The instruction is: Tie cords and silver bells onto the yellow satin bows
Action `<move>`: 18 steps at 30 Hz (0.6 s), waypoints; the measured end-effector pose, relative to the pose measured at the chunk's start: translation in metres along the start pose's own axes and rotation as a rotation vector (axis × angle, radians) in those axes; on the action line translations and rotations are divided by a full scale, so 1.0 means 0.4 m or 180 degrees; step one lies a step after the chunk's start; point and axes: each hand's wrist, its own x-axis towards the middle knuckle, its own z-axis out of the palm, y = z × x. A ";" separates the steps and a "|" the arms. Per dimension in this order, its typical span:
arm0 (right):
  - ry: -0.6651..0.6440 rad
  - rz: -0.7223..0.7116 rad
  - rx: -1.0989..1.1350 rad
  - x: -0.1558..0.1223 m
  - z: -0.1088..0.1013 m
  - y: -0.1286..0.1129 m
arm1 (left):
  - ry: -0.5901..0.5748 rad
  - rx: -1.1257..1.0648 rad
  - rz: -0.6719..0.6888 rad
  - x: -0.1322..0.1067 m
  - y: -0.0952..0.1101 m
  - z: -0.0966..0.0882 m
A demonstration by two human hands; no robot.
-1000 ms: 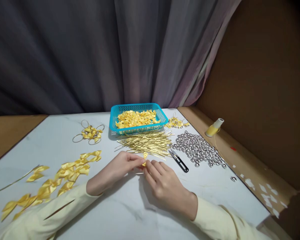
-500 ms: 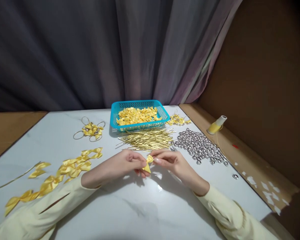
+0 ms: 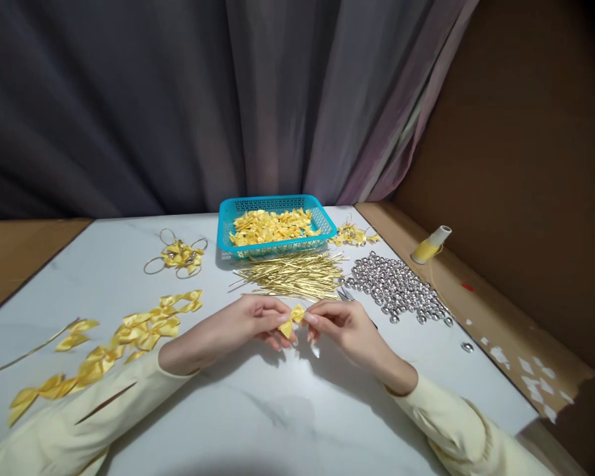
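Note:
A small yellow ribbon bow (image 3: 296, 313) is held between my two hands above the white tabletop. My left hand (image 3: 262, 322) pinches its left side with thumb and finger, the other fingers curled beneath. My right hand (image 3: 338, 325) pinches the bow's right side. Just beyond the hands lies a heap of gold twist ties (image 3: 297, 274). The tips of a pair of scissors or snips (image 3: 346, 295) show behind my right hand, which hides most of the tool. More yellow bows (image 3: 143, 327) lie in a loose row left of my left forearm.
A blue basket (image 3: 277, 250) of yellow bows stands at the back. Silver ring-like beads (image 3: 401, 287) are piled at right. Bows with wire loops (image 3: 182, 256) lie back left, others (image 3: 353, 234) back right. A thread spool (image 3: 430, 246) and paper scraps (image 3: 528, 377) are beyond the right edge.
The bow has turned slightly between my fingers, and more of its loops show. My right hand has shifted a little to the right, and more of the tool's tips shows.

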 end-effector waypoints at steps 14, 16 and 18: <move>0.0320 0.0277 0.0134 -0.003 -0.030 -0.025 | -0.0142 -0.0536 -0.0283 0.001 0.001 -0.025; 0.0229 0.0412 0.0174 -0.003 -0.034 -0.031 | -0.0101 -0.0558 -0.0244 0.000 0.005 -0.026; 0.0091 0.0511 0.0144 -0.005 -0.036 -0.033 | -0.0059 -0.0524 -0.0203 -0.002 0.009 -0.026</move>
